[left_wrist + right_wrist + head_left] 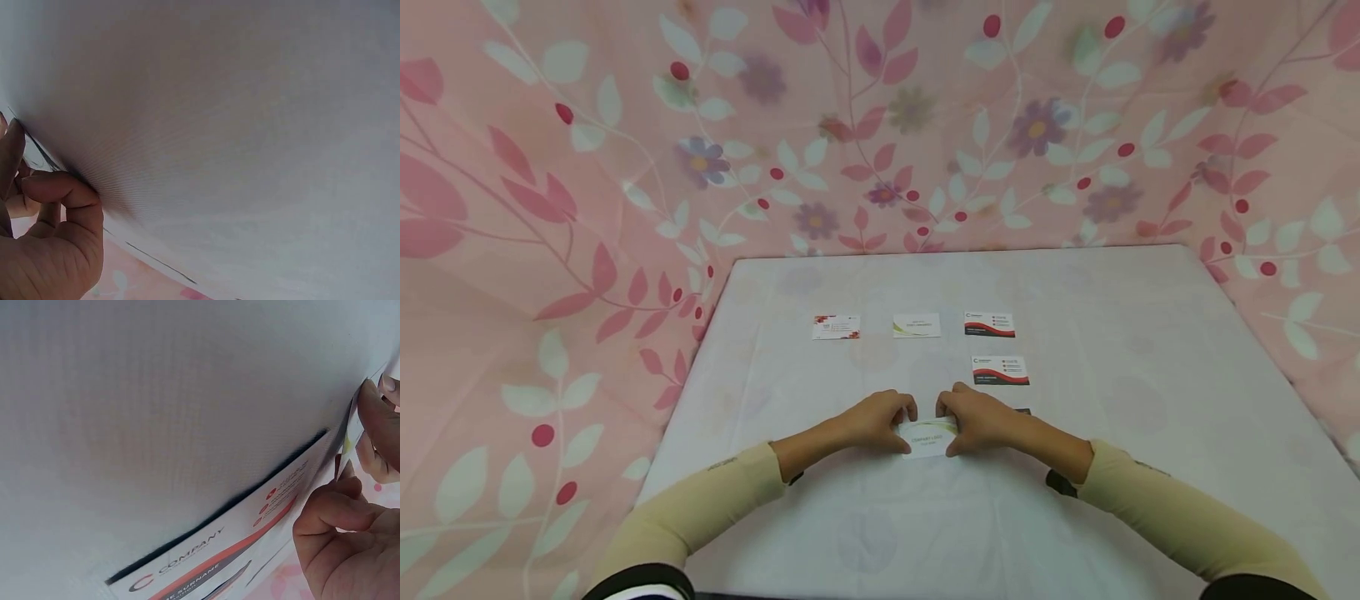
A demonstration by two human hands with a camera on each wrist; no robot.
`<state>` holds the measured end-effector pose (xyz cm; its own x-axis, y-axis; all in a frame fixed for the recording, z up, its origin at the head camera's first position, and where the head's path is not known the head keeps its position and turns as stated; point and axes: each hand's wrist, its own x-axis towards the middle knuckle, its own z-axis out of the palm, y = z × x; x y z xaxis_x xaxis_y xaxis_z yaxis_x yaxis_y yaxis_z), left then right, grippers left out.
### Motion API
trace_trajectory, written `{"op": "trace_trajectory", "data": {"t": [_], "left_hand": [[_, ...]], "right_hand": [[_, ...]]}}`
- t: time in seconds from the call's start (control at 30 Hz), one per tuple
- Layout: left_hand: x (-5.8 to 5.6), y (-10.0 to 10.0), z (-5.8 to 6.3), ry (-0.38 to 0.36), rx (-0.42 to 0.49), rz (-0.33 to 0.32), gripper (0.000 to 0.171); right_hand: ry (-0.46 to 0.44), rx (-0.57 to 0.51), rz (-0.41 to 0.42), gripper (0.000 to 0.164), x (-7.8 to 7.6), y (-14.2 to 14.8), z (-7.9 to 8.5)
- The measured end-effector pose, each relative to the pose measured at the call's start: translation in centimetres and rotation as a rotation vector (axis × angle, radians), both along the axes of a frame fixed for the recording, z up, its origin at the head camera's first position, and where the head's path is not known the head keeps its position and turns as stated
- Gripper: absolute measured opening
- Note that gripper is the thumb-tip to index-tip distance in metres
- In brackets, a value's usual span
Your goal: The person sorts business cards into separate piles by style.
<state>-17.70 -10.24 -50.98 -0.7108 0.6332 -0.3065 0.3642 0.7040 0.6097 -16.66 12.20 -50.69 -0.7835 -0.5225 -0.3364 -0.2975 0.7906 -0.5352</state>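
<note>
A white business card (pixel 928 438) with a green-yellow curve and printed lettering is held between both hands near the middle of the table. My left hand (pixel 880 421) pinches its left side, thumb at the lower corner and curled fingers at the upper one. On the opposite side, my right hand (pixel 976 418) pinches the card the same way. The left wrist view shows the left hand (pixel 59 234) at the card's edge, close to the cloth. In the right wrist view, a red-and-black business card (pixel 219 540) lies beside the right hand (pixel 350 540); the head view mostly hides it.
Toward the back lie a floral card (pixel 836 327), a green-curved card (pixel 916 326) and a red-and-black card (pixel 989 324) in a row. Another red-and-black card (pixel 1000 370) lies below the rightmost. White cloth covers the table (pixel 865 533); a pink floral curtain (pixel 880 125) hangs behind.
</note>
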Motion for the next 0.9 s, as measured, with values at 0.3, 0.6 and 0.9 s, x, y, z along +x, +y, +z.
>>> {"op": "trace_trajectory", "data": {"t": [0.3, 0.6, 0.9], "left_hand": [[0.4, 0.1, 0.3, 0.018, -0.022, 0.022, 0.041], [0.4, -0.3, 0.1, 0.077, -0.035, -0.024, 0.061], [-0.4, -0.7, -0.1, 0.104, 0.049, -0.052, 0.061]], "right_hand": [[-0.092, -0.072, -0.019, 0.028, 0.1, 0.1, 0.3], [-0.125, -0.226, -0.016, 0.011, -0.7, 1.0, -0.1], [-0.15, -0.261, -0.093, 0.009, -1.6, 1.5, 0.1]]}}
